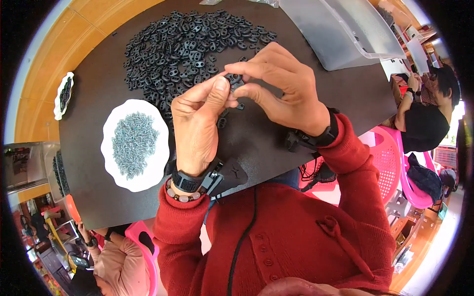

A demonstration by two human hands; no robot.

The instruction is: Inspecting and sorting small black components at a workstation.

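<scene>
In front of my chest, a small black two-holed cord lock piece (236,81) is pinched at the fingertips of both hands. My left hand (197,113) grips it with thumb and forefinger, while the thumb and forefinger of my right hand (289,86) close on its other side. Fingers hide part of the piece. Just beyond them spreads a large heap of similar black cord lock pieces (185,47), a few lying loose below my fingers. Left of my left wrist, a white scalloped dish (136,185) holds many small metal springs (134,145).
A clear plastic bin (328,42) stands at the far right of the dark brown table (91,192). Another white dish (63,96) with black pieces sits at the left edge. One person (121,264) sits at lower left, another (427,113) at right, near pink chairs (390,158).
</scene>
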